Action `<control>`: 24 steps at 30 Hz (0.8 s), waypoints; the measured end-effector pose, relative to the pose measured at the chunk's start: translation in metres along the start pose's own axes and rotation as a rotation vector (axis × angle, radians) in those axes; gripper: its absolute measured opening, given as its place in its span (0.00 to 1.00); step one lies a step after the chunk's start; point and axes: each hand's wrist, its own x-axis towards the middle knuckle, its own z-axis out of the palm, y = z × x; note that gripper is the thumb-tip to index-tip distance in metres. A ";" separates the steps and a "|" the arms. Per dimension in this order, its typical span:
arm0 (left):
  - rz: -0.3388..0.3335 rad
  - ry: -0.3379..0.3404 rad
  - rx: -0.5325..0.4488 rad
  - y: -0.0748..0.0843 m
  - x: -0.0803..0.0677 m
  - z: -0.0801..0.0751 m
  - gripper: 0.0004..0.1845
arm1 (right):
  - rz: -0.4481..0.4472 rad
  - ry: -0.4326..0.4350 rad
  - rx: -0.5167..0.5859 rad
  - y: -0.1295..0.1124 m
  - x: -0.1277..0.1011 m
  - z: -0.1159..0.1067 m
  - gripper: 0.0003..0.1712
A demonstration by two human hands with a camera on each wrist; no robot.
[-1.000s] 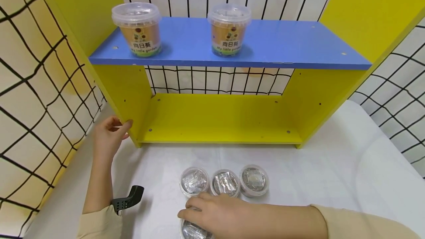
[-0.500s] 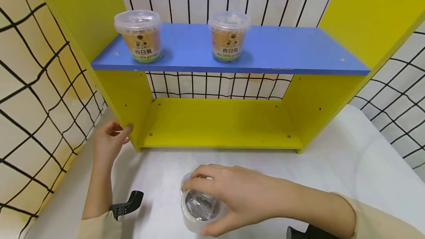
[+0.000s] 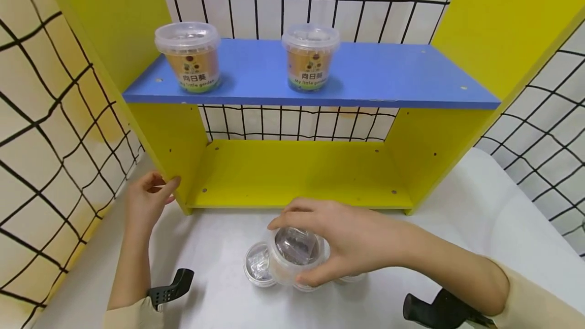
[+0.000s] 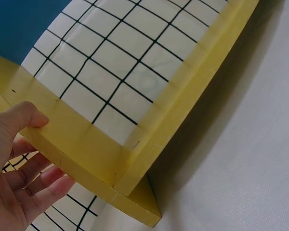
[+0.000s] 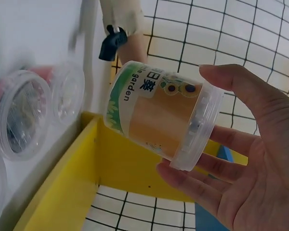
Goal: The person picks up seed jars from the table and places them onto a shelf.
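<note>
In front of the yellow-and-blue shelf (image 3: 292,174), my right hand (image 3: 335,232) grips a labelled cup (image 5: 159,115) around its lid (image 5: 200,130), raised above the white table (image 3: 219,248); my left hand (image 3: 146,199) pinches the shelf's left panel (image 3: 175,141).

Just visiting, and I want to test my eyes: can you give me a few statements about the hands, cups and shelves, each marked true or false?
1. The right hand holds a lidded cup. True.
2. The left hand holds a cup too. False: the left hand grips the edge of a yellow side panel.
3. Two other cups stand on the blue shelf. True.
4. The bottom shelf is red. False: the bottom shelf is yellow.
5. The label on the held cup shows the word "garden". True.
</note>
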 end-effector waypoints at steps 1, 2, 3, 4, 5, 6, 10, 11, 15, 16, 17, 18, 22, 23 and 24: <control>0.005 0.001 -0.004 0.000 0.000 -0.001 0.21 | 0.012 -0.001 -0.001 0.000 0.000 -0.002 0.35; 0.008 0.004 -0.009 -0.001 0.000 -0.001 0.21 | 0.014 -0.001 -0.002 0.000 0.001 -0.004 0.35; 0.007 0.007 -0.015 -0.001 -0.001 -0.002 0.21 | 0.012 0.002 -0.005 -0.001 0.002 -0.006 0.36; 0.004 0.010 -0.016 -0.001 -0.001 -0.003 0.20 | 0.012 0.005 -0.010 -0.001 0.003 -0.008 0.36; 0.000 0.010 -0.015 -0.001 -0.001 -0.003 0.21 | 0.007 0.013 -0.016 -0.001 0.005 -0.010 0.36; -0.004 0.011 -0.013 -0.001 -0.001 -0.004 0.21 | 0.007 0.017 -0.026 -0.001 0.005 -0.013 0.35; -0.022 0.004 0.004 0.000 -0.001 -0.003 0.22 | 0.024 0.030 -0.082 -0.001 0.005 -0.028 0.35; -0.022 0.003 0.006 0.001 -0.001 -0.002 0.22 | 0.030 0.032 -0.094 -0.001 0.004 -0.032 0.35; -0.023 0.004 0.003 0.003 0.000 0.000 0.21 | 0.036 0.045 -0.136 0.000 -0.002 -0.049 0.34; -0.022 0.004 0.000 0.003 0.000 0.000 0.21 | 0.036 0.056 -0.149 0.000 -0.004 -0.054 0.34; -0.021 0.002 -0.002 0.003 0.000 0.001 0.21 | 0.032 0.070 -0.163 0.001 -0.006 -0.059 0.34; -0.020 0.003 -0.005 0.003 0.000 0.001 0.21 | 0.029 0.085 -0.178 0.001 -0.008 -0.065 0.34; -0.017 0.001 -0.006 0.002 0.000 0.002 0.21 | 0.056 0.139 -0.195 0.003 -0.017 -0.087 0.36; -0.018 0.000 -0.004 0.002 0.000 0.002 0.21 | 0.069 0.147 -0.194 0.003 -0.018 -0.093 0.36; -0.017 0.000 -0.001 0.001 -0.001 0.001 0.21 | 0.088 0.151 -0.187 0.004 -0.020 -0.097 0.36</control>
